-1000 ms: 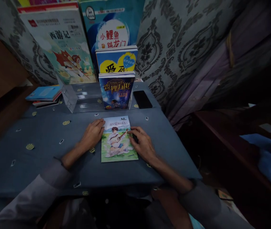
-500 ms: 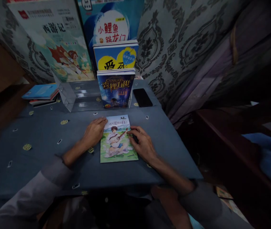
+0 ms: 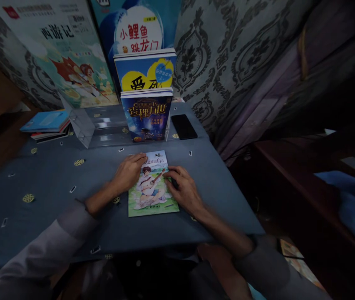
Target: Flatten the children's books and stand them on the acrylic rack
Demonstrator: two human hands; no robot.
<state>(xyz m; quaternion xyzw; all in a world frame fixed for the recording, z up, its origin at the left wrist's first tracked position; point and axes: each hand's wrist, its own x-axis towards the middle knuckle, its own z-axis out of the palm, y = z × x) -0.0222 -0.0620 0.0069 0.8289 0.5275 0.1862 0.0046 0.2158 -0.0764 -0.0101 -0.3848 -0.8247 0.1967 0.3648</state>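
Observation:
A thin paperback book (image 3: 152, 198) lies closed on the blue tablecloth, its cover showing a seated figure playing a guitar. My left hand (image 3: 130, 171) rests over the upper left of the cover, fingers stretched out, hiding part of the title. At the book's right edge is my right hand (image 3: 185, 189), with bent fingers and the fingertips touching the cover. A dark gap shows between thumb and forefinger; whether anything small is in it I cannot make out.
Behind the book stands a clear acrylic rack (image 3: 102, 139) with several upright books, a dark blue one (image 3: 146, 116) in front. A black phone (image 3: 184, 126) lies to its right. A stack of books (image 3: 48, 121) sits at the left. The tablecloth (image 3: 55, 221) ends near my body.
My left hand has slid right, farther onto the cover, and now hides the start of the title. My right hand stays at the book's right edge. The view has shifted slightly.

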